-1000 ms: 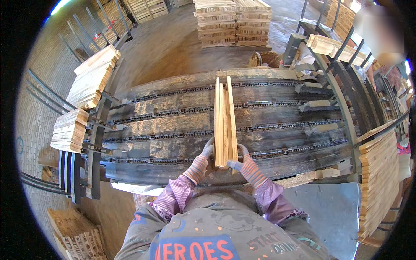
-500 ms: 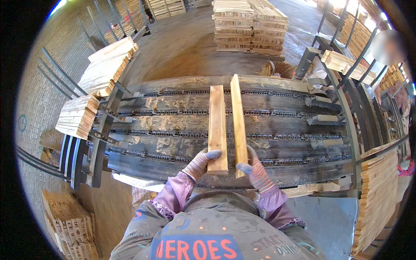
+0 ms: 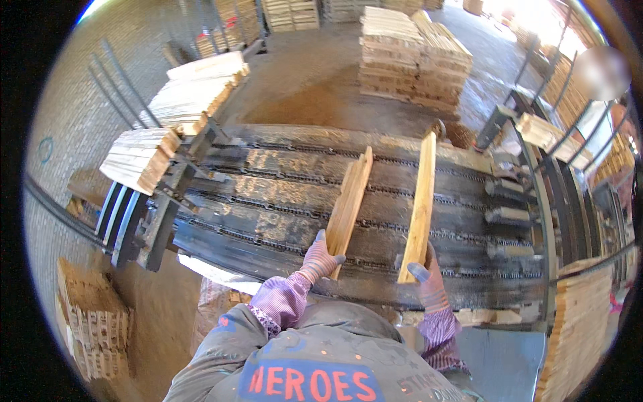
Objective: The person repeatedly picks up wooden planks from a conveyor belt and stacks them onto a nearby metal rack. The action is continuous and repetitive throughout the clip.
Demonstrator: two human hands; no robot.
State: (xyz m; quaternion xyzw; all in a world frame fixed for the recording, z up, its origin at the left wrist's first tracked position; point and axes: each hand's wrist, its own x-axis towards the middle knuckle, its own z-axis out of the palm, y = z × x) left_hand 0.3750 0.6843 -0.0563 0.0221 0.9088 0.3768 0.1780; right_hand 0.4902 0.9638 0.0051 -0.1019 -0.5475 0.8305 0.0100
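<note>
Head view: two planks are gripped by their near ends, the left hand (image 3: 320, 258) closed around the left plank (image 3: 349, 204), the right hand (image 3: 426, 281) around the right plank (image 3: 420, 201), above the chain conveyor (image 3: 268, 201). Held so near the end, either board could tip and catch in the chains.

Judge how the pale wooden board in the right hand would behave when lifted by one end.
The pale wooden board looks stiff, showing no sag. Held at its near end by the gloved right hand, it is probably light but end-heavy, apt to tip.

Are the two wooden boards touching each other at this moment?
Apart. The head view shows dark conveyor between the left board and the right board along their whole length.
</note>
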